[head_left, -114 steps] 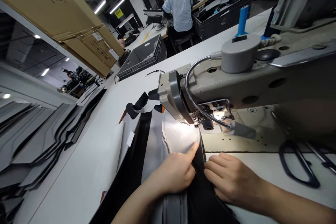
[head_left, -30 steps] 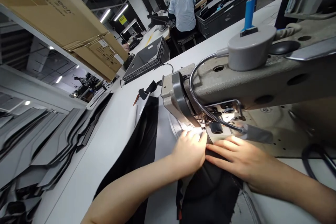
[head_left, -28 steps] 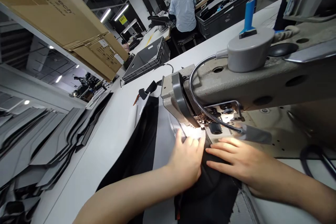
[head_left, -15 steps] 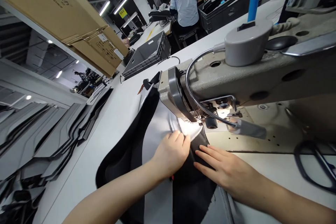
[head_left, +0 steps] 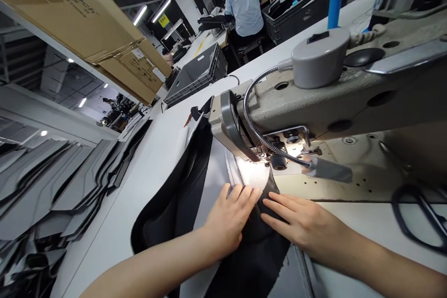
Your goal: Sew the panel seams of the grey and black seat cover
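Observation:
A grey and black piece of fabric runs under the head of a sewing machine. Lamp light falls on its pale, curved part just in front of the needle area. Pressed onto that lit part is my left hand, its slightly bent fingers apart; the thumb is mostly hidden. Close beside it on the right, my right hand rests with stretched fingers on the dark textured edge of the fabric. The presser foot is partly hidden behind the lamp's bendy metal neck.
Black-handled scissors lie at the right. Stacked grey fabric panels stand on the left. Behind are a cardboard box, a grey crate, a blue cylinder and a seated person facing away.
My left hand has gone from bunched fingers to a flatter, spread hold on the fabric. The fabric's folds beneath it have shifted. My right hand has hardly moved.

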Tool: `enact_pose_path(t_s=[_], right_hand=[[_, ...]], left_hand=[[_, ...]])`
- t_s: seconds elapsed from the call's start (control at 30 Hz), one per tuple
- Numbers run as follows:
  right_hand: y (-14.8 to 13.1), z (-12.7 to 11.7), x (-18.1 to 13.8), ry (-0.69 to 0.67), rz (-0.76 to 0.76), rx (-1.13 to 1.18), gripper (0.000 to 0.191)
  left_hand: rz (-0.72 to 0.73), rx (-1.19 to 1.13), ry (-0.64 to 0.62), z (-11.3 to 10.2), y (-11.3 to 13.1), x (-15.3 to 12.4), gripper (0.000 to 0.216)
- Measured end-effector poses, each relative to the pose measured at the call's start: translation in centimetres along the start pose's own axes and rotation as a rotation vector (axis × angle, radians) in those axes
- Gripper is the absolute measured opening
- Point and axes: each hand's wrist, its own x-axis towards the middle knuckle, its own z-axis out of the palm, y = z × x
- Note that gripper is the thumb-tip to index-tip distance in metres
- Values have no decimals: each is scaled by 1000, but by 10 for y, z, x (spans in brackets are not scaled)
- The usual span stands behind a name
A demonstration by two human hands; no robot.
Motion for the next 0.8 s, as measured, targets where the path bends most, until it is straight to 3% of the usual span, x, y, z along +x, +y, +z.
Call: enact_pose_path(t_s=[0.1,0.2,0.33,0.47,0.6,0.8], right_hand=[[0,-2,0,-18,-10,-3,34],[-1,-2,-1,-38,-6,-9,36],[-2,-1,-3,-28,-18,-24,39],[4,-2,-2,-36,-17,-22,38],[16,-3,-4,-55,46,-3,39],[20,2,5,-27,113,-52,40]], left_hand=[[-92,145,57,13,1,2,57],[-77,105,66,14,-11,15,44],[-22,-92,-6,-6,-24,27,45],[-2,-154,-73,-24,-18,36,38],[-13,-134,-42,-25,-10,46,33],[-19,-166,72,-19,-10,60,40]])
